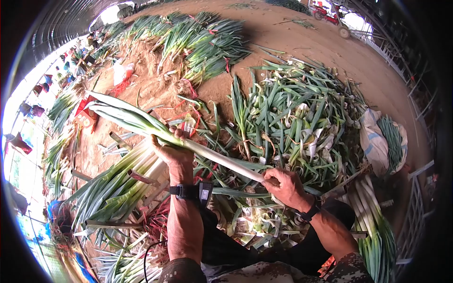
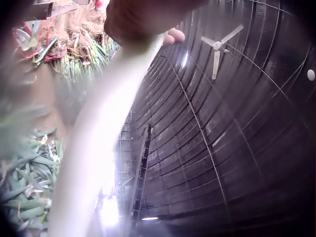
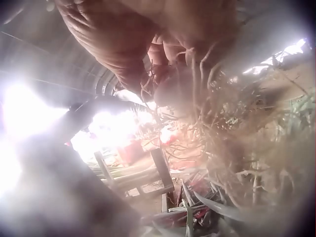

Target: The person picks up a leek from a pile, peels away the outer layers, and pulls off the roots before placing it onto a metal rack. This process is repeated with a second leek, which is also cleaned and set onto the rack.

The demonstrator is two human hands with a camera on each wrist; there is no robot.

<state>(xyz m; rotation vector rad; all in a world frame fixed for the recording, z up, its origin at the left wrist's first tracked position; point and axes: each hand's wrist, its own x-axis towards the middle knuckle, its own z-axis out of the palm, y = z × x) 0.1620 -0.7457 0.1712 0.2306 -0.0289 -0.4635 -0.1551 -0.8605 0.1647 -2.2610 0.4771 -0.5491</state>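
A long green onion [image 1: 222, 158] stretches across the head view, its green leaves toward the upper left and its white end toward the lower right. My left hand [image 1: 172, 152] grips it where the leaves meet the white stalk. At the root end, my right hand [image 1: 286, 189] pinches it between thumb and fingers. Thin, blurred roots [image 3: 217, 123] hang below the right fingers in the right wrist view. In the left wrist view the pale stalk [image 2: 98, 128] runs down from the left hand. Beneath the left forearm lies a bunch of green onions [image 1: 115, 184] on a low rack.
Ahead to the right spreads a heap of loose leaves and peelings [image 1: 297, 118]. Beside it stands a white sack [image 1: 373, 139]. Tied bundles [image 1: 207, 47] lie farther back, with another bundle [image 1: 370, 212] at the right. Red strings [image 1: 158, 218] hang near my left forearm.
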